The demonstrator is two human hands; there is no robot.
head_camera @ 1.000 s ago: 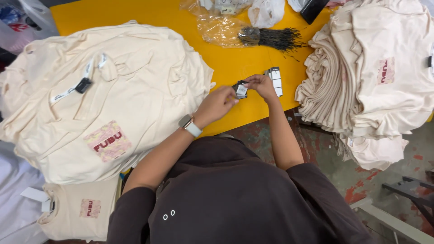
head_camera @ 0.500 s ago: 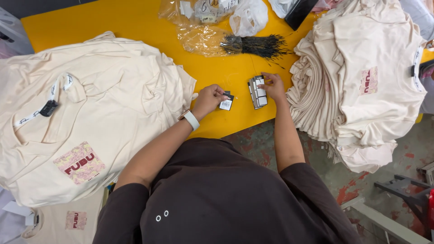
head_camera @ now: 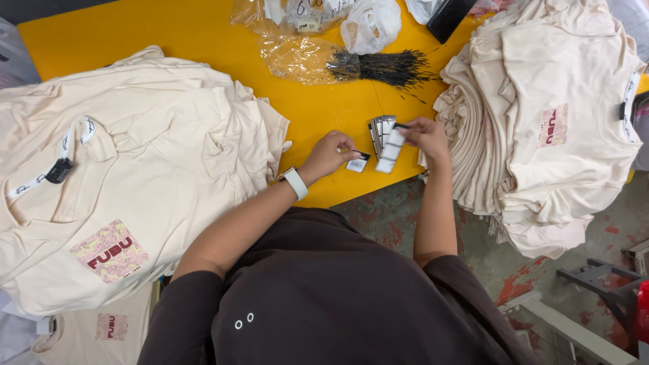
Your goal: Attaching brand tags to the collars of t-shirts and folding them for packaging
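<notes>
My left hand (head_camera: 329, 154) pinches a single small white hang tag (head_camera: 357, 164) just above the yellow table (head_camera: 169, 37). My right hand (head_camera: 424, 137) grips a fanned stack of white and dark hang tags (head_camera: 383, 140), held upright beside the left hand. A white watch (head_camera: 295, 182) is on my left wrist. Both hands hover over the table's near edge, between two piles of cream shirts.
A cream T-shirt pile (head_camera: 128, 176) with a pink chest print lies at left; a taller folded stack (head_camera: 541, 115) sits at right. A bundle of black tag strings (head_camera: 389, 67) and clear plastic bags (head_camera: 304, 54) lie at the far side. A red-stained floor (head_camera: 473, 257) is below.
My hands have drawn slightly apart and back together; the right hand has lifted and fanned the tag stack, while the left hand keeps one tag separated.
</notes>
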